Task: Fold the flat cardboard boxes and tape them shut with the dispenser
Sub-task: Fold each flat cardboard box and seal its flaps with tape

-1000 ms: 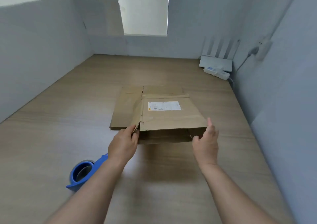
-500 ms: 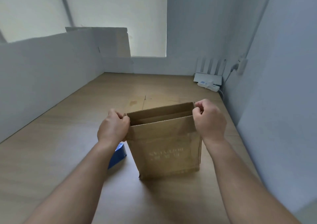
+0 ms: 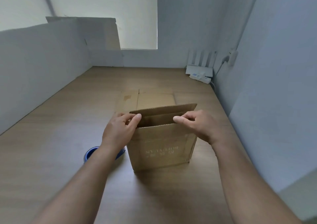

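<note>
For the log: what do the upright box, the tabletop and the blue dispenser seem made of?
The upright box is brown corrugated cardboard, matt; fluting shows along its top edge. The tabletop shows wood grain with low sheen: probably laminate, possibly real wood. The blue dispenser seems smooth moulded plastic, though only partly in view.

My wooden worktop meets pale grey walls on three sides. Above its far edge is a bright window — a white router sits in its far right corner.

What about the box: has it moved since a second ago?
Yes. The box lay on the flat cardboard; now it stands upright at its near side.
</note>
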A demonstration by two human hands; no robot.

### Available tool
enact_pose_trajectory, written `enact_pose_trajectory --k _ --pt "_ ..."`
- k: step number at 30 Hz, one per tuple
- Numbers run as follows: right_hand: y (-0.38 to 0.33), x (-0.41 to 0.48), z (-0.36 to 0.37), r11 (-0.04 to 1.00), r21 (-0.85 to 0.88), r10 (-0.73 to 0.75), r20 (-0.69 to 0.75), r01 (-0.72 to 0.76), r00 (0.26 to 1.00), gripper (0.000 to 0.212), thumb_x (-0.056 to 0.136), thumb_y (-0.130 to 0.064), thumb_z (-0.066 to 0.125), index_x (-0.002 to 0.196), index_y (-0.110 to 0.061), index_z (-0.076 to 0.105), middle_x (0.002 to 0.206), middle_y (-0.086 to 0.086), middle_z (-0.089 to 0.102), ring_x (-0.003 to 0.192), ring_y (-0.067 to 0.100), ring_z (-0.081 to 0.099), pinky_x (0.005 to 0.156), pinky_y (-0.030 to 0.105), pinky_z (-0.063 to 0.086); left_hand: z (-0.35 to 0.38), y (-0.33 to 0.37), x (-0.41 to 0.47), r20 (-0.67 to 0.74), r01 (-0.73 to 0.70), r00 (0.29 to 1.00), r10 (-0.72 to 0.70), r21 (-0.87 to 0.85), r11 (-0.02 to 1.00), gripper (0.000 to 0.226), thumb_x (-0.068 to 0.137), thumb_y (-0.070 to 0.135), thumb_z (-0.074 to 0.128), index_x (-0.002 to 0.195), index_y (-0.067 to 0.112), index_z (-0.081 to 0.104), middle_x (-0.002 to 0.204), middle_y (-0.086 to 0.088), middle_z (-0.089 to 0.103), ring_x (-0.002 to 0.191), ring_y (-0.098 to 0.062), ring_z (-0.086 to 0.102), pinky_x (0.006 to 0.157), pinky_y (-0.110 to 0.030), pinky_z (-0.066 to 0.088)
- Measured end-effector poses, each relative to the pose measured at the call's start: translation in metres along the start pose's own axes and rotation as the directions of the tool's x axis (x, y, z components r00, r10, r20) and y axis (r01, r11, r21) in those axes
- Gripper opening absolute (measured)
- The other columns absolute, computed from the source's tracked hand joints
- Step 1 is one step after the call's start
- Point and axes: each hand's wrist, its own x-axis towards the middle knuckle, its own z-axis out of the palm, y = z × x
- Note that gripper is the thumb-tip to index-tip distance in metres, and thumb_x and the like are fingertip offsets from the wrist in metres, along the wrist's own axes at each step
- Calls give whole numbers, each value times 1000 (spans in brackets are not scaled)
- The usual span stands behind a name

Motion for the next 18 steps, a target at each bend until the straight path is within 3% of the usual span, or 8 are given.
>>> enact_pose_trajectory --k 2,4,7,9,12,14,16,18 --pt "-1 0 -7 998 62 23 90 -29 996 49 69 -65 67 101 -28 71 99 -14 66 96 5 58 81 27 49 1 -4 3 58 58 997 -57 -17 998 54 87 64 46 103 20 73 109 5 49 104 -10 46 87 -29 41" --pt "3 2 -10 996 86 20 77 -27 997 63 64 -61 72 116 -27 64 114 -10 62 106 9 58 90 30 49 -2 -7 6 191 129 976 -103 -128 983 60 79 74 47 97 23 72 111 5 44 107 -10 44 88 -26 38" --pt "11 10 -7 999 38 34 -113 -30 993 85 72 -45 78 144 -25 36 136 -2 43 115 16 53 94 34 47 -10 -12 9 308 169 949 -72 -300 939 40 87 48 61 115 19 66 117 5 44 105 -3 48 80 -14 38" --pt "15 14 -3 996 2 86 -135 -86 987 94 74 -41 77 149 -27 22 142 2 32 118 20 48 96 35 44 -10 -21 13 294 152 954 -60 -303 941 31 89 30 65 118 19 64 119 1 45 103 -4 51 73 -11 42" --pt "24 17 6 994 23 111 -105 -109 988 59 81 -39 71 134 -32 45 133 2 40 109 18 50 92 34 46 1 -30 16 224 149 970 -100 -216 965 32 86 30 69 115 23 57 120 -2 44 97 -8 50 88 -25 45" --pt "30 16 11 991 89 109 -106 -100 988 42 85 -38 68 123 -30 55 120 -1 47 108 17 52 91 31 44 7 -30 19 147 166 981 -131 -263 950 45 83 29 73 117 19 47 121 -3 45 99 -13 50 86 -27 42" --pt "35 14 16 988 132 100 -123 -84 987 35 86 -36 67 119 -26 60 112 -4 52 108 16 54 91 28 43 9 -29 22 86 143 989 -121 -313 939 56 81 27 75 124 20 39 125 -3 43 103 -16 49 83 -26 39" --pt "37 14 17 984 162 93 -147 -69 985 33 87 -34 67 118 -24 63 110 -6 55 107 14 55 90 24 42 12 -30 25 135 98 989 -56 -326 940 52 86 26 69 131 29 42 127 2 42 109 -17 49 85 -24 39"
